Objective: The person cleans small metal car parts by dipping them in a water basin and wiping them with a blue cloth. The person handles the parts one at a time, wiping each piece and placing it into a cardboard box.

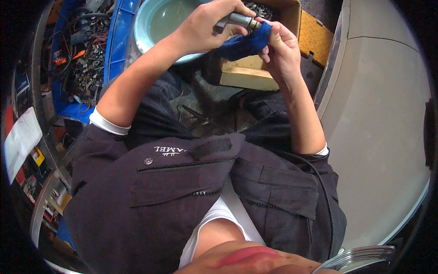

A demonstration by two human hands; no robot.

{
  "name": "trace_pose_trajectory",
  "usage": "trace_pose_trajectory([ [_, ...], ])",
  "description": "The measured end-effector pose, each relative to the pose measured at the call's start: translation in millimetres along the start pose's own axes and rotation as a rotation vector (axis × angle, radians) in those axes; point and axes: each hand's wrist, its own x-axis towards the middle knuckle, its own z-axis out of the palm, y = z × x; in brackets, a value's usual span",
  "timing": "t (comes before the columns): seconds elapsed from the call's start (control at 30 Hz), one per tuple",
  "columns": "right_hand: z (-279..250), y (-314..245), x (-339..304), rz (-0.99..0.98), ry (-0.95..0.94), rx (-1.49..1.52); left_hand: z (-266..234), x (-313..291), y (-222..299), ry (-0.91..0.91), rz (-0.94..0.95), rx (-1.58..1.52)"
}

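Note:
My left hand [206,28] is closed around a small metal cylindrical part [240,19] with a dark block at one end and a brass-coloured ringed tip. It looks like a solenoid valve, though the exact kind is unclear. The tip points right, against a blue cloth [246,45]. My right hand [286,49] pinches that cloth between thumb and fingers at the part's tip. Some of the cloth hangs below the left hand's fingers. Both hands are raised in front of me, close together, and the cloth hides part of the right fingers.
Under my left forearm stands a light blue basin [142,34] of cloudy liquid. Left of it is a blue crate [119,43] of mixed metal parts. A cardboard box [293,10] holding small metal pieces lies beyond my hands. A large beige panel [378,105] borders the right side.

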Motion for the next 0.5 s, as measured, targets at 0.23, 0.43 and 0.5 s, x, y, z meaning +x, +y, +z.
trace_pose_trajectory([
  [0.23, -3, 13, -1, 0.032, 0.145, -0.057, -5, 3, -8, -0.034, 0.139, 0.277],
  [0.43, 1, -7, 4, -0.613, 0.160, -0.920, -10, 9, -7, -0.004, 0.105, 0.240],
  [0.5, -1, -9, 1, -0.598, 0.173, -0.912, -9, 7, -8, 0.028, 0.083, 0.202],
])
